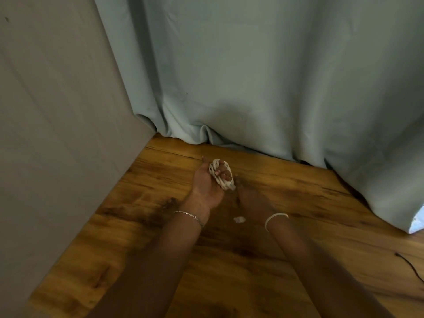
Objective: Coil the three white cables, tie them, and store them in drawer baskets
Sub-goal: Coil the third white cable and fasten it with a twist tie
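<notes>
- Left hand (206, 184) is palm up, its fingers (223, 174) curled over a small bundle of white cable (227, 185); the grip is tight, with loops showing above and below the fingertips.
- The cable bundle sits in the left palm, raised off the surface; its lower end pokes out just right of the fingers.
- Right hand (251, 198) is just right of and below those fingers, motion-blurred; cannot tell how far its fingers are spread, or whether they touch the bundle's end.
- A small white piece (239, 219) is below the fingers, between the two wrists; too blurred to say what it is.
- A thin chain bracelet (190, 215) is on the left wrist and a pale bangle (275, 218) on the right; both forearms are bare.
- A wooden surface (321, 203) lies under the hands, warm brown grain with dark streaks and knots.
- A thin black wire (410, 266) lies on the wood, far right of the fingers at the frame edge.
- A pale blue-green curtain (275, 76) hangs beyond the fingers, its folds bunched where they meet the wood.
- A plain grey panel (57, 111) stands left of the fingers, meeting the curtain in the corner.
- A bright patch (418, 219) shows at the curtain's lower right edge.
</notes>
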The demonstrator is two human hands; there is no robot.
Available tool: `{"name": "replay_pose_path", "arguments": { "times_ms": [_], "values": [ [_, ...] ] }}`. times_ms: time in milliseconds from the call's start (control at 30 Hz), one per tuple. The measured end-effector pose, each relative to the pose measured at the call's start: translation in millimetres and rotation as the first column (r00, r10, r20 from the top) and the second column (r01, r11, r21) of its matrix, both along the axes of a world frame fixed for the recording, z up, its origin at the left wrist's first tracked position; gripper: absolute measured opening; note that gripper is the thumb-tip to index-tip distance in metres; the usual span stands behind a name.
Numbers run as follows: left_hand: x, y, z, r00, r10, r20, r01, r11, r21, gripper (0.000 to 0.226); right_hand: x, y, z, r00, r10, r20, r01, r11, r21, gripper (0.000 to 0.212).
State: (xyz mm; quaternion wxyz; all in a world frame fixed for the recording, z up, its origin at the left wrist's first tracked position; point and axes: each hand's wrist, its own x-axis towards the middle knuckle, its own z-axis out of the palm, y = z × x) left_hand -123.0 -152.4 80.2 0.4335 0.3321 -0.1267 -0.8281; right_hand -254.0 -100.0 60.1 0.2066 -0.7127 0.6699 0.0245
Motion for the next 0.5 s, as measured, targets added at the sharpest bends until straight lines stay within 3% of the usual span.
{"name": "replay_pose_path", "arguments": {
  "times_ms": [67, 167, 200, 300, 433, 500],
  "values": [
    [-1.1, -2.9, -2.0, 0.996, 0.086, 0.007, -0.086, 0.996, 0.007, 0.051, 6.0, 7.0, -4.0, 0.994, -0.019, 0.104, 0.015, 0.999, 0.038, 0.118],
    [-0.3, -1.8, 4.8, 0.989, 0.149, -0.02, -0.15, 0.989, -0.019, 0.052, 18.7, 20.1, -5.8, 0.996, -0.004, 0.089, 0.011, 0.997, -0.082, 0.079],
    [0.1, -1.8, 8.0, 0.986, 0.162, -0.034, -0.163, 0.986, -0.022, 0.051, 22.5, 23.7, -5.0, 0.989, 0.005, 0.146, 0.012, 0.993, -0.119, 0.07],
    [0.1, -4.1, 8.9, 0.979, 0.205, 0.018, -0.205, 0.978, -0.023, 0.048, 28.9, 30.9, 10.2, 0.894, -0.041, 0.447, 0.089, 0.992, -0.087, 0.071],
    [-0.4, -7.5, 8.5, 0.969, 0.238, 0.073, -0.235, 0.971, -0.046, 0.045, 29.3, 36.6, 25.3, 0.844, -0.056, 0.534, 0.073, 0.997, -0.01, 0.016],
    [3.9, -10.5, 9.8, 0.966, 0.233, 0.108, -0.231, 0.972, -0.028, 0.044, 30.2, 40.4, 29.9, 0.803, -0.058, 0.594, 0.09, 0.996, -0.025, 0.022]
  ]
}}
